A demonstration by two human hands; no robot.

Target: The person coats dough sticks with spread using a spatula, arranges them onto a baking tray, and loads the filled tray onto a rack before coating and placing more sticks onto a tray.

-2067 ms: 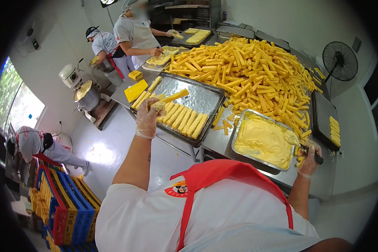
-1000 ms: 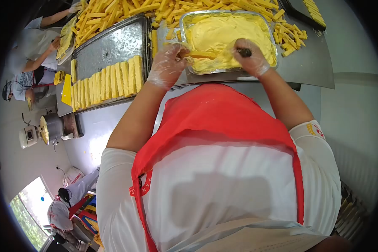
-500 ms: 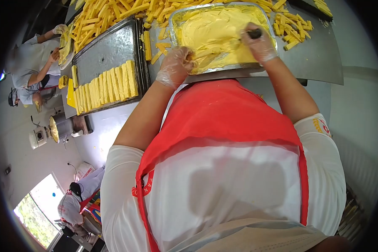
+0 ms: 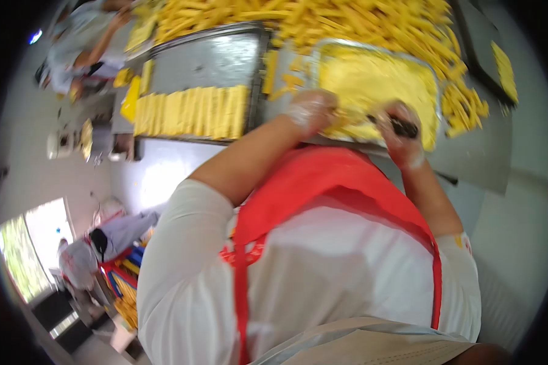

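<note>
My gloved left hand [image 4: 313, 112] is closed on a yellow stick [image 4: 342, 117] at the near left part of a metal pan [image 4: 437, 79] of pale yellow cream [image 4: 371, 79]. Over the pan's near right part, my gloved right hand [image 4: 400, 131] grips the dark handle [image 4: 403, 126] of a spreading tool, its blade pointing left toward the stick. Motion blurs both hands. Left of the pan lies a dark baking tray [image 4: 204, 64] with a row of coated sticks [image 4: 192, 114] along its near side.
A large pile of yellow sticks [image 4: 371, 27] covers the far table. Another dark tray [image 4: 481, 73] stands at the right. Co-workers are at the upper left and lower left. A mixer [image 4: 59, 146] stands at the left, and a yellow scraper [image 4: 131, 103] lies beside the baking tray.
The view has turned, so the pan and trays sit further right and lower. My left hand has brought a stick from above the baking tray to the cream, and my right hand's tool meets it there.
</note>
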